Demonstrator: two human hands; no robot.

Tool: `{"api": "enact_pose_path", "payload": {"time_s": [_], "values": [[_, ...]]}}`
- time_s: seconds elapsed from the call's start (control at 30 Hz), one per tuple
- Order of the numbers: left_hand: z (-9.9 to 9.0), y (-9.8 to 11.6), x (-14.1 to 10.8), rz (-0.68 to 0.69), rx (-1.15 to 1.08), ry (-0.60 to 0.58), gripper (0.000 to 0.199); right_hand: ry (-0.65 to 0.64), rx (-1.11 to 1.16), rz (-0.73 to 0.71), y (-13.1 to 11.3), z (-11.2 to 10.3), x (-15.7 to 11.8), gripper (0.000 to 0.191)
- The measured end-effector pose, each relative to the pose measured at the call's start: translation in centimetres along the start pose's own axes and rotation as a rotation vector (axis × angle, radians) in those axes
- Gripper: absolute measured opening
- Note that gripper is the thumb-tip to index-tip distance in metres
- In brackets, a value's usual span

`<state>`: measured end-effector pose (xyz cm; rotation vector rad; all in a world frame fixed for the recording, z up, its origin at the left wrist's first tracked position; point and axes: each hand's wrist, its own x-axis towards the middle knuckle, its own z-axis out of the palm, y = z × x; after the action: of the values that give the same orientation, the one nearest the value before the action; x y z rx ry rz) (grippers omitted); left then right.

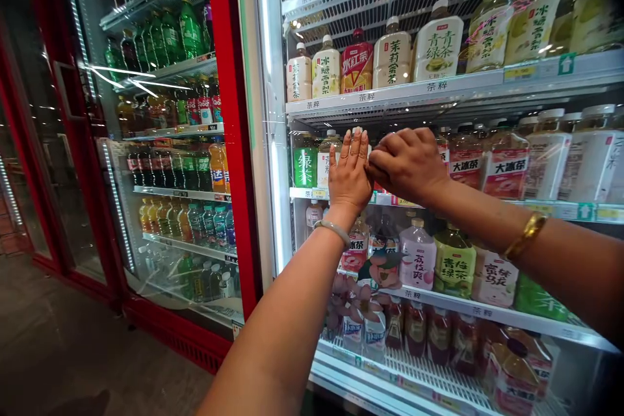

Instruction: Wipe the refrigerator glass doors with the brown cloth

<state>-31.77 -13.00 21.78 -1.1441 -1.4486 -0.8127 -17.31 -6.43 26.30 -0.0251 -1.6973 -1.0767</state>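
My left hand [350, 175] is stretched out, its fingers straight and laid flat on the glass door [312, 234] of a drinks fridge. It wears rings and a pale bangle [333, 231] at the wrist. Right beside it, my right hand [412, 159] is curled closed, its knuckles up and its fingertips at the left hand's thumb side. What it holds, if anything, is hidden behind the fingers. A gold bracelet [525, 235] circles that wrist. Behind the glass stand bottles, among them a green-labelled bottle [305, 161] and red-labelled tea bottles [506, 159].
Flower shapes [383, 268] show on the lower glass. White shelves [361, 100] inside hold rows of bottled drinks. To the left stands a second fridge with a red frame [234, 143], full of soft drinks. A door handle [68, 91] and dark floor [58, 331] lie farther left.
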Motion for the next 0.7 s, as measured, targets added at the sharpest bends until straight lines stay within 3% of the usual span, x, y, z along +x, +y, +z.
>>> {"api": "enact_pose_path", "payload": {"time_s": [0.13,0.27,0.37,0.43,0.53,0.63,0.7], "values": [[-0.4,-0.6,0.2,0.021,0.004,-0.029,0.061,-0.123,0.004,-0.157,2.5,-0.3,1.9,0.034],[-1.9,-3.9,0.7,0.230,0.024,-0.116,0.059,-0.132,0.014,0.047,3.9,0.2,5.8,0.053],[-2.9,-7.0,0.2,0.367,0.023,-0.150,0.058,-0.087,0.034,0.162,1.3,0.5,5.4,0.048],[-2.9,-8.4,-0.8,0.313,0.020,-0.135,0.058,-0.070,0.029,0.097,-1.4,0.6,3.6,0.037],[-2.0,-9.4,-2.2,0.099,0.033,-0.045,0.061,-0.044,0.042,-0.160,-3.7,0.9,1.5,0.026],[-1.1,-9.7,-2.7,-0.075,0.038,0.055,0.064,-0.043,0.068,-0.329,-2.3,1.5,2.8,0.026],[-0.9,-9.7,-2.6,-0.121,0.025,0.067,0.063,-0.040,0.075,-0.238,-0.7,1.9,5.1,0.026]]}}
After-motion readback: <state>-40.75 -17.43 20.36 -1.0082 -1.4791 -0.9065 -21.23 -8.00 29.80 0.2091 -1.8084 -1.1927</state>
